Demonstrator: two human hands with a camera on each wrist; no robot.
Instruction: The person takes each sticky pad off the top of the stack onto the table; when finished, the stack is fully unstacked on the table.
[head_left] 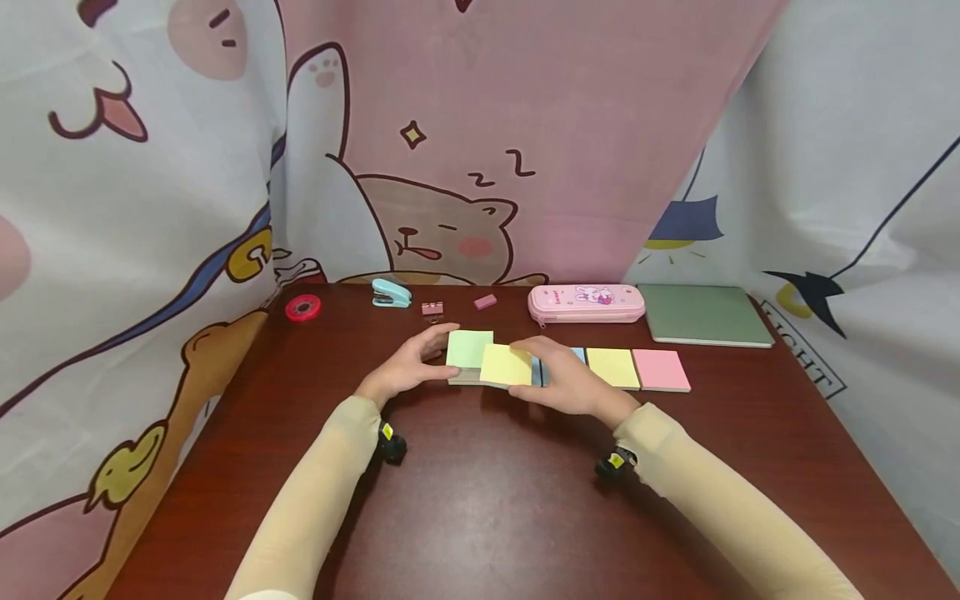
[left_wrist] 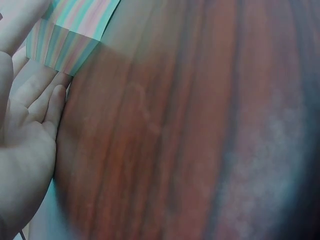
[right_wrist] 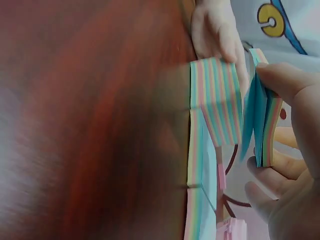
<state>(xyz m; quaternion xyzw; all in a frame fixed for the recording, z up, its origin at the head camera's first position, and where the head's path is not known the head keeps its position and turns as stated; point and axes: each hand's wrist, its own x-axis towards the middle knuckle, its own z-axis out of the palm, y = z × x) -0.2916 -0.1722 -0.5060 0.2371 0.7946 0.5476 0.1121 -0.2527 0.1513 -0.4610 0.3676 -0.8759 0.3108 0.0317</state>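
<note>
My left hand (head_left: pixel 408 364) grips a pile of sticky notes (head_left: pixel 470 348) with a green top, thumb at the near side and fingers at the far side. Coloured stripes run along the pile's edges (left_wrist: pixel 62 47) in the left wrist view. My right hand (head_left: pixel 566 377) pinches a yellow-topped sticky note pad (head_left: pixel 506 365) between thumb and fingers, raised beside the green pile and overlapping its right part. From the pad's underside a blue sheet (right_wrist: pixel 259 115) splays away in the right wrist view. Blue pads stand partly hidden behind my right hand, then a yellow pad (head_left: pixel 613 368) and a pink pad (head_left: pixel 662 370).
Along the back of the brown table (head_left: pixel 480 500) lie a red tape roll (head_left: pixel 303 307), a light blue stapler (head_left: pixel 392 293), a pink binder clip (head_left: pixel 432 309), a small pink block (head_left: pixel 485 302), a pink pencil case (head_left: pixel 587 304) and a green notebook (head_left: pixel 705 314). Printed curtains hang behind.
</note>
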